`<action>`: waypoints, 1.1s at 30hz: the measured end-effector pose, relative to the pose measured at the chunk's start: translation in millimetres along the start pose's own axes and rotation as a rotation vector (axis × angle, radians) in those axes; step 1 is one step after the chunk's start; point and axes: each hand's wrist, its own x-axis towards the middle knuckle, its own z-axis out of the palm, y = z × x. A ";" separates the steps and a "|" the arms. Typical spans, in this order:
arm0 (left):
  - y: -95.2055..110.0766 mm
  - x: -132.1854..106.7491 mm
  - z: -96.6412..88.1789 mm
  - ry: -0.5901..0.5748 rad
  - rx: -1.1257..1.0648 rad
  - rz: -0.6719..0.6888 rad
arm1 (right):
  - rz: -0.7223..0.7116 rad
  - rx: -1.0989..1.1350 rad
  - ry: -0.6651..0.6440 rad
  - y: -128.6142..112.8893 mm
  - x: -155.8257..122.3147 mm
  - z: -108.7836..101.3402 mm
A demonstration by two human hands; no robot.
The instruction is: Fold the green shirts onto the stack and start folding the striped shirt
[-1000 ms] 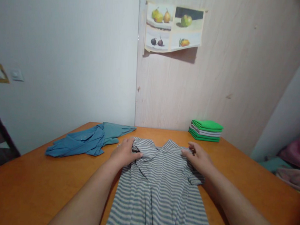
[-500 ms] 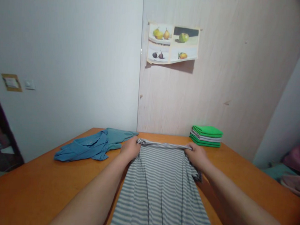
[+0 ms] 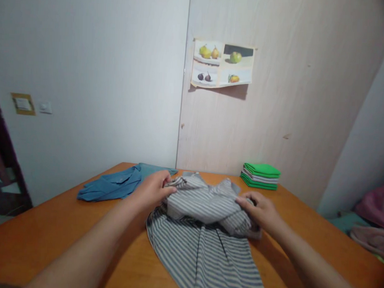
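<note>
A grey-and-white striped shirt (image 3: 204, 249) lies on the orange table in front of me. Its far part is doubled over and bunched, showing the paler inner side, while the near part spreads flat toward me with a few creases. My left hand (image 3: 157, 185) is closed on the bunched cloth at the far left, thumb on top. At the right edge of the fold, my right hand (image 3: 259, 208) pinches the cloth between thumb and fingers. Past my left hand rests a crumpled blue garment (image 3: 111, 185), partly hidden by that hand and forearm.
On the far right of the table (image 3: 302, 232) stands a neat stack of folded green and light grey cloths (image 3: 260, 176). A sheet of fruit pictures (image 3: 222, 64) hangs on the wall behind. Pink fabric (image 3: 375, 209) shows beyond the table at right.
The shirt was stretched between my hands by its far edge; now that part has dropped into a loose fold toward me. My hands have moved slightly apart, and the view has shifted a little.
</note>
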 end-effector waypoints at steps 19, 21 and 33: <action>-2.4 -55.9 1.8 -0.141 0.332 -0.206 | 0.327 0.237 0.009 62.4 -44.7 -1.4; 19.5 -46.2 22.4 -0.224 0.201 -0.059 | 0.289 0.116 0.014 63.6 -32.4 -1.0; 61.9 -57.4 70.5 -0.588 0.136 0.115 | 0.357 -0.253 -0.184 45.9 6.5 17.5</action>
